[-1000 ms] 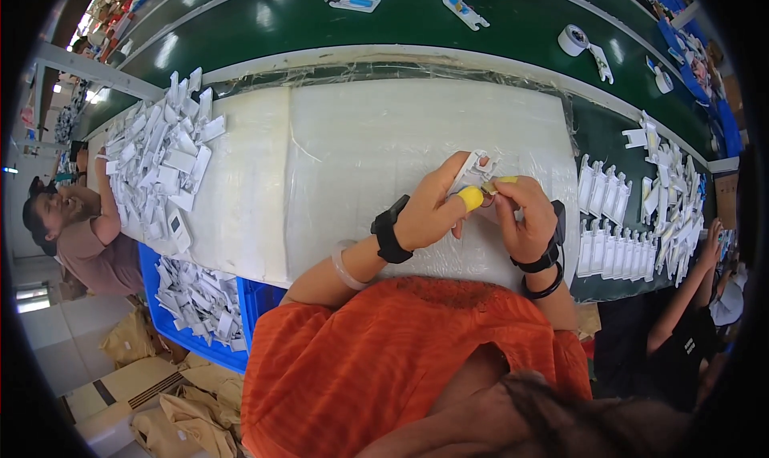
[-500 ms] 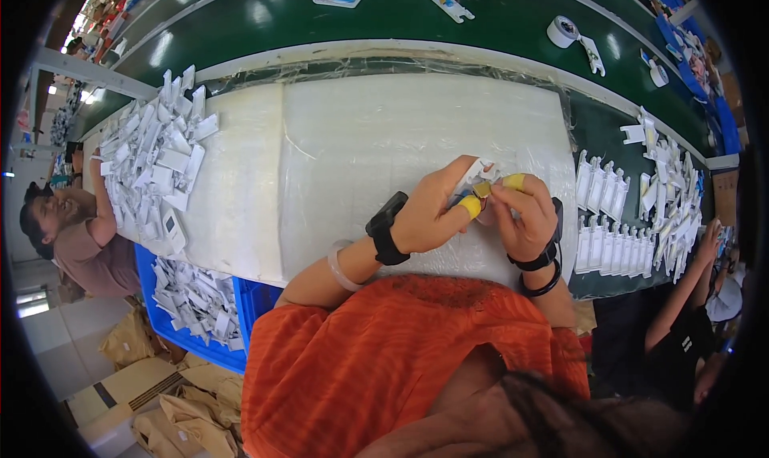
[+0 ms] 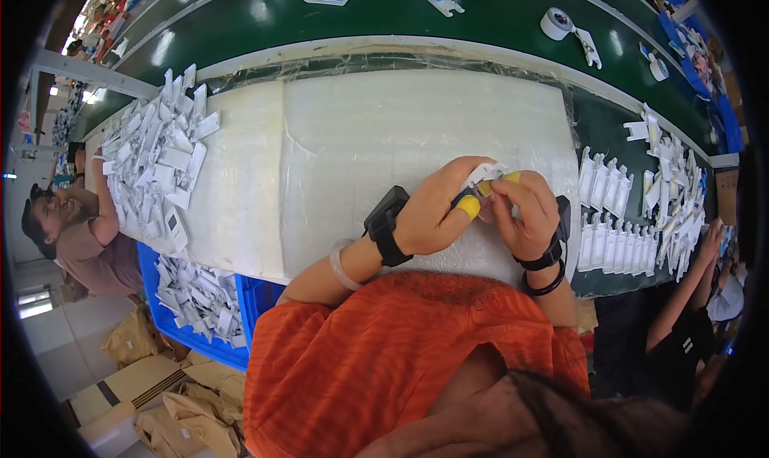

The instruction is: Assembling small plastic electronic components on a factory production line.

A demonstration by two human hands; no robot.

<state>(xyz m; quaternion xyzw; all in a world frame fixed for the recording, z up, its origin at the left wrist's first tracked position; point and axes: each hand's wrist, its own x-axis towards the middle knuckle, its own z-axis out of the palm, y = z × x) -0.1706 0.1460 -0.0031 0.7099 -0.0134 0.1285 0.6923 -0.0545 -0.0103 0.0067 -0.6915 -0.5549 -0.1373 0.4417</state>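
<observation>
Fingers of the left hand grip a white plastic part above the padded bench, while the right hand seems to pinch a small yellowish piece at it, which could skew or drop if either hold slackened.

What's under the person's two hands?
White wrapped padding shows around the left hand, which holds a white part, and the right hand. Whatever lies directly beneath both hands is covered.
</observation>
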